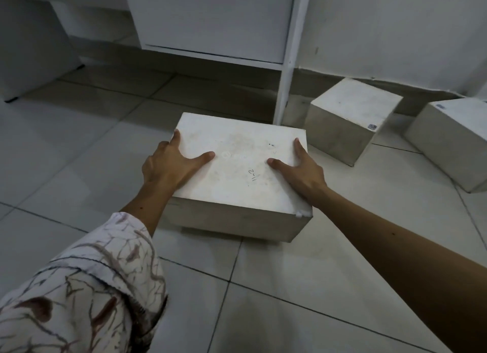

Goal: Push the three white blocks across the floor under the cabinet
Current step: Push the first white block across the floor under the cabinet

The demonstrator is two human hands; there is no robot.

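on the tiled floor [79, 147] before the white cabinet [210, 23] sits our nearest white block [237, 173], bare tiles between it and the gap beneath. "11-2" is pencilled on top. our left hand [168, 165] and right hand [303, 170] clasp its side edges, thumbs on top. two more blocks [350, 120] [453, 139] lie right of the cabinet leg [286, 83].
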